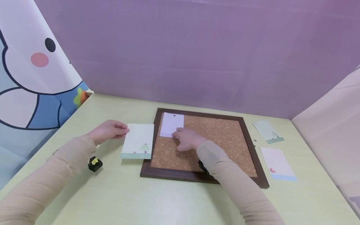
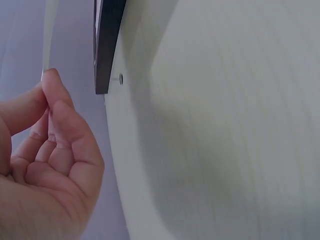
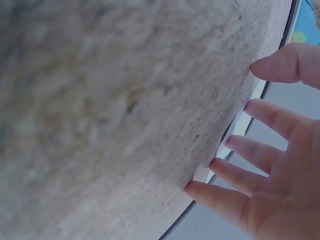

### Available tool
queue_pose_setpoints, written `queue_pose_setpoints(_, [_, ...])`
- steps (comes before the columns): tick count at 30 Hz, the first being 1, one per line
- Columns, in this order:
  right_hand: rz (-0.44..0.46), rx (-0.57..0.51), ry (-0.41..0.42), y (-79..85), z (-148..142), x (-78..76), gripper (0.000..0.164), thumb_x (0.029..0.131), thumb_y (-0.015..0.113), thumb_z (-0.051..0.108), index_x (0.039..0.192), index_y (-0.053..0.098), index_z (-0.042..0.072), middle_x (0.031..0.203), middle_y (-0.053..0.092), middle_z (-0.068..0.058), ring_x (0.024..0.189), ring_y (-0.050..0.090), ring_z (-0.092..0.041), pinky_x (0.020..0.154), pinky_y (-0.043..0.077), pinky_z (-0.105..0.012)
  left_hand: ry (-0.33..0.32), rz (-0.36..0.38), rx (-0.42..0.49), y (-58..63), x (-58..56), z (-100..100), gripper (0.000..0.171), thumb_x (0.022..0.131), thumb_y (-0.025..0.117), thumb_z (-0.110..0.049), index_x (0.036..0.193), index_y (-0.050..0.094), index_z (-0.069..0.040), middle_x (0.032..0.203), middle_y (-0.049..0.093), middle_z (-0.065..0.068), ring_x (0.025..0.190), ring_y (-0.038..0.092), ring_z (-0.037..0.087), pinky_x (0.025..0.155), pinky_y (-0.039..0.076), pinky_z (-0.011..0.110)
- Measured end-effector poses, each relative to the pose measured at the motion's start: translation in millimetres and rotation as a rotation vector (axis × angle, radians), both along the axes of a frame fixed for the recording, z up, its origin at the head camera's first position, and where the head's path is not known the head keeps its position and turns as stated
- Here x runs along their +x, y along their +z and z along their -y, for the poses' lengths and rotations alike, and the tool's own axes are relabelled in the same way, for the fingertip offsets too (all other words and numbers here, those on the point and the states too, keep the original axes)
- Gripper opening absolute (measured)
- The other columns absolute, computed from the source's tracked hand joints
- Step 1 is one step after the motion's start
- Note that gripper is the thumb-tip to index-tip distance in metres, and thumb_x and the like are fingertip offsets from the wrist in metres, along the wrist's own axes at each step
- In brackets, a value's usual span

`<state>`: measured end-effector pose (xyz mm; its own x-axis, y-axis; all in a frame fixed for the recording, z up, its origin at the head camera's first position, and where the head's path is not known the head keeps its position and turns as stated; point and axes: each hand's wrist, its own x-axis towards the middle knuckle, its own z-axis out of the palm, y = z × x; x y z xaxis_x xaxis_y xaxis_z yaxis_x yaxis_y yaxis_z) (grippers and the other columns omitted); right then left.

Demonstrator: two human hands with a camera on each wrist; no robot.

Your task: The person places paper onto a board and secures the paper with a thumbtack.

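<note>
My left hand (image 1: 109, 130) pinches the left edge of a white note sheet (image 1: 137, 140) with a green bottom band and a small printed picture. That sheet is held up beside the left edge of a dark-framed cork board (image 1: 219, 140). At the board's upper left lies another pale sheet (image 1: 170, 122), with a small dark pushpin (image 1: 174, 115) at its top. Over its lower right corner is my right hand (image 1: 188, 139). In the right wrist view, the spread fingers (image 3: 265, 117) of this hand reach to the sheet and cork surface.
Right of the board, two printed sheets, one green-banded (image 1: 270, 132) and one blue-banded (image 1: 278, 164), lie on the table (image 1: 157, 203). Several small pins (image 1: 255, 141) sit between them and the board. Another pin (image 2: 120, 79) stands by the frame's corner. A purple cloth (image 1: 197, 56) hangs behind.
</note>
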<state>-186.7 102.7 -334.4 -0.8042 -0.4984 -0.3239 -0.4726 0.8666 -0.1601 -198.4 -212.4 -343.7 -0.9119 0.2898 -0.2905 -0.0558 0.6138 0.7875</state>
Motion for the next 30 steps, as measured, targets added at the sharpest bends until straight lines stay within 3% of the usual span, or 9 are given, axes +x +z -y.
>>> queue_pose_setpoints(17, [0.024, -0.004, -0.001, 1.2, -4.8, -2.4, 0.067, 0.08, 0.068, 0.025, 0.142, 0.044, 0.018, 0.155, 0.026, -0.009, 0.142, 0.027, -0.03, 0.115, 0.024, -0.049, -0.036, 0.001, 0.051, 0.6, -3.9, -40.0, 0.037, 0.093, 0.059, -0.015, 0.118, 0.055, 0.011, 0.107, 0.065, 0.015, 0.084, 0.062, 0.007, 0.084, 0.055, 0.027])
queue_pose_setpoints(30, [0.067, -0.016, 0.034, 4.5, -10.0, -8.2, 0.07, 0.081, 0.063, 0.03, 0.145, 0.039, 0.015, 0.155, 0.027, -0.01, 0.143, 0.026, -0.029, 0.116, 0.023, -0.044, -0.069, 0.035, 0.05, -3.9, -7.4, -65.7, 0.031, 0.091, 0.061, -0.011, 0.113, 0.059, 0.01, 0.089, 0.066, 0.005, 0.074, 0.06, 0.007, 0.079, 0.056, 0.027])
